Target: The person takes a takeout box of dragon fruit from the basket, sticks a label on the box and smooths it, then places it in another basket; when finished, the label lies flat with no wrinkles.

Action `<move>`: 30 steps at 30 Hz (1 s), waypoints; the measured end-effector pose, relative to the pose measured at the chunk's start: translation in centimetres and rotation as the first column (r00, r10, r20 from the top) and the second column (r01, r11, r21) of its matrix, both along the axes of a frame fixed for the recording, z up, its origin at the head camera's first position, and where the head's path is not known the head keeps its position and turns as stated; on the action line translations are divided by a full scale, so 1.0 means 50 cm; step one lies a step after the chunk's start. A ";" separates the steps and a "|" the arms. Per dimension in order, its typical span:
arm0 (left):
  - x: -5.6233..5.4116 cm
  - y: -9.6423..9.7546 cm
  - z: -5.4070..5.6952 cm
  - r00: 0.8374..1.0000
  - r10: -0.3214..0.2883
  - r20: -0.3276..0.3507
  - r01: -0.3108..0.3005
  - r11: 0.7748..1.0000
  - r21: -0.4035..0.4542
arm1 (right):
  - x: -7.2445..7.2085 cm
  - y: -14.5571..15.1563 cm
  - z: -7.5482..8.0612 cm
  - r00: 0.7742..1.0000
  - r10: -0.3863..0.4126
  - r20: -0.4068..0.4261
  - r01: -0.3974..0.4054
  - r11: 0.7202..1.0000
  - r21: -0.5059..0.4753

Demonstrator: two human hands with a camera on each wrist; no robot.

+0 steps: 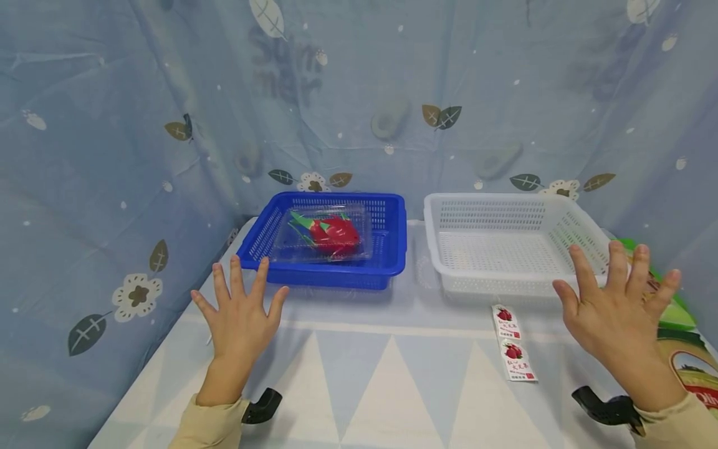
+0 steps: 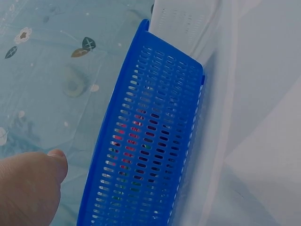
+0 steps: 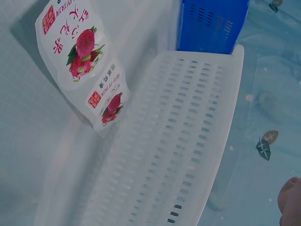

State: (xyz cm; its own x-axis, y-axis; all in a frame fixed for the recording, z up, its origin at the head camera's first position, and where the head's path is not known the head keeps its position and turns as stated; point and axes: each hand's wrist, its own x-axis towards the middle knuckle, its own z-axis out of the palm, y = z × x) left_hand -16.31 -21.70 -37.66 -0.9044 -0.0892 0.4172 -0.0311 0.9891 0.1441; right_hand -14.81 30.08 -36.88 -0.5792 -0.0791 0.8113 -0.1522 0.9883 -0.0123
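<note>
My left hand (image 1: 240,321) is held with fingers spread in front of the blue basket (image 1: 331,275), holding nothing. Inside that basket lies a clear plastic box (image 1: 283,240) with a red dragon fruit (image 1: 339,236) that has green leaf tips. On the right, my right hand (image 1: 614,312) also has its fingers spread and holds nothing; it overlaps the near right corner of the white basket (image 1: 488,274). A strip of two white dragon fruit stickers (image 1: 513,343) lies before the white basket. In the left wrist view, red and green show through the slots of the blue basket (image 2: 141,136).
Green and yellow packages (image 1: 692,358) stand at the right edge, partly behind my right hand. A table with a triangle-patterned cloth (image 1: 387,386) bears the baskets. Blue printed curtain (image 1: 359,81) hangs behind and at both sides.
</note>
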 end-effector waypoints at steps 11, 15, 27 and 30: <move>-0.004 0.001 0.003 1.000 0.015 -0.005 -0.015 1.000 0.003 | 0.010 -0.008 0.024 0.946 -0.004 0.323 0.039 0.994 -0.103; -0.004 0.004 -0.002 1.000 0.010 -0.019 -0.009 0.999 0.032 | 0.013 -0.016 0.030 0.874 0.120 0.471 0.006 0.966 -0.257; -0.030 0.001 -0.021 0.983 -0.181 0.040 0.140 0.866 0.480 | 0.020 -0.059 0.048 0.748 0.394 0.535 -0.059 0.841 -0.537; -0.047 -0.002 -0.030 0.974 -0.222 0.056 0.133 0.748 0.650 | 0.020 -0.077 0.049 0.697 0.482 0.531 -0.056 0.774 -0.630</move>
